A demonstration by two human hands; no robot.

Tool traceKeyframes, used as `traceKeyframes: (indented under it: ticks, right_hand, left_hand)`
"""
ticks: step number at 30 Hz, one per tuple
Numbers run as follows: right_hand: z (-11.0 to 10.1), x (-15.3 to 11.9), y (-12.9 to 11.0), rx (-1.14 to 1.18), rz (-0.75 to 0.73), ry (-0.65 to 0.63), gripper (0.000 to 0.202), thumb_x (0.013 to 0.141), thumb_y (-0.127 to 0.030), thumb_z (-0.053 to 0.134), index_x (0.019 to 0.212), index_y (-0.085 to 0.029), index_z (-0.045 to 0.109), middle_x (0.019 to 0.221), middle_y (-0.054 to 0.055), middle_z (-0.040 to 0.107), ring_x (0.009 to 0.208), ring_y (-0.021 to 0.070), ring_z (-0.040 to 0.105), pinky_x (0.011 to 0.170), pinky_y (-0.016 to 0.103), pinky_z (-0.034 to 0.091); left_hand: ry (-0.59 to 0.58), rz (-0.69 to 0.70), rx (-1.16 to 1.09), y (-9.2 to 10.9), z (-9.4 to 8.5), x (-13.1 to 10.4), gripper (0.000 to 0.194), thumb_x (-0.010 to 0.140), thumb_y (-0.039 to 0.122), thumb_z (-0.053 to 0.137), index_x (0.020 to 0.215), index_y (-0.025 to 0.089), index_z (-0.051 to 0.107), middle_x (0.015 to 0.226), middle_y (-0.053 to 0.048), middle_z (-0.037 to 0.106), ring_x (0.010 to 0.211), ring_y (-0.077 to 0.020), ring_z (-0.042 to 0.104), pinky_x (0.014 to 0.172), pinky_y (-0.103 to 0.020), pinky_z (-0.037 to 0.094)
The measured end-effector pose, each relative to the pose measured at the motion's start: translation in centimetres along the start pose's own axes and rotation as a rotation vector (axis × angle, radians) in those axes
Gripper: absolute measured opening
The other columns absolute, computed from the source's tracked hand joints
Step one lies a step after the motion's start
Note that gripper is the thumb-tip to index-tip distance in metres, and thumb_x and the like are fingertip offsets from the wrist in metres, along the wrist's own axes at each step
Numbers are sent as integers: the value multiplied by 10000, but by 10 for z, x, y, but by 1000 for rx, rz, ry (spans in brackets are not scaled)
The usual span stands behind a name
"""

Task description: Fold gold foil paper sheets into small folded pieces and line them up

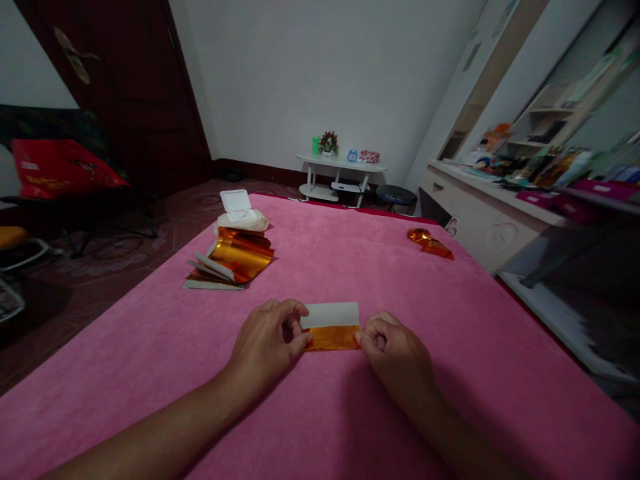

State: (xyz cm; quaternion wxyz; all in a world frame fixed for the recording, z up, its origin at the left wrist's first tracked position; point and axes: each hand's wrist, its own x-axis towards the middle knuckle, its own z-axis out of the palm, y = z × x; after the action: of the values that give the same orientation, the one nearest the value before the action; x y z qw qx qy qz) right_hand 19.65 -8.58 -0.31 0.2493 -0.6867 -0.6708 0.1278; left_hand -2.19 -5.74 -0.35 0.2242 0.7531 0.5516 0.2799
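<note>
A sheet of gold foil paper point(332, 337) lies on the pink cloth in front of me. Its near part is folded over with the shiny side up, and the pale back shows along the far part. My left hand point(273, 333) grips the left end, thumb on the gold fold and index finger at the pale edge. At the right end, my right hand point(395, 343) pinches the gold fold, its other fingers curled in.
Ahead on the left is a loose stack of gold foil sheets point(243, 253), with an open white box point(236, 200) behind it. Folded gold pieces point(431, 243) lie at the far right of the pink cloth point(330, 260). A cluttered dresser point(480, 200) stands beyond the right edge.
</note>
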Motion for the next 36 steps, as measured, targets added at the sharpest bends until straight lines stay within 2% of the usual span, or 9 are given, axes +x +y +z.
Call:
traceKeyframes:
  ticks: [8,25,32,36]
  right_hand:
    - [2,-1,2,-1,-8,0,270,781,-243,523,546,-195,401,647,-42,478,540,102,461,543,251,280]
    - [1,-1,1,-36,-9,-5,254,780,-247,528,550,-196,431,665,-42,498,528,95,459,520,247,268]
    - [2,-1,2,-32,-11,-4,247,774,-258,537,554,-198,443,663,-46,495,518,92,444,519,242,274]
    - [2,0,2,-30,-7,-7,248,772,-254,534,550,-199,438,665,-42,500,520,96,449,512,239,273]
  left_hand:
    - [46,88,69,1,-3,-5,250,715,225,708,942,257,608,702,54,668,730,-172,584,736,-315,388]
    - [-65,28,114,5,-9,2,291,728,286,691,979,225,558,704,39,653,658,-158,582,623,-262,369]
    - [-62,39,130,2,-8,3,332,721,298,700,997,220,533,706,42,622,680,-161,562,648,-270,357]
    - [-29,41,140,3,-9,2,290,701,316,718,889,206,525,707,35,589,677,-162,537,624,-271,335]
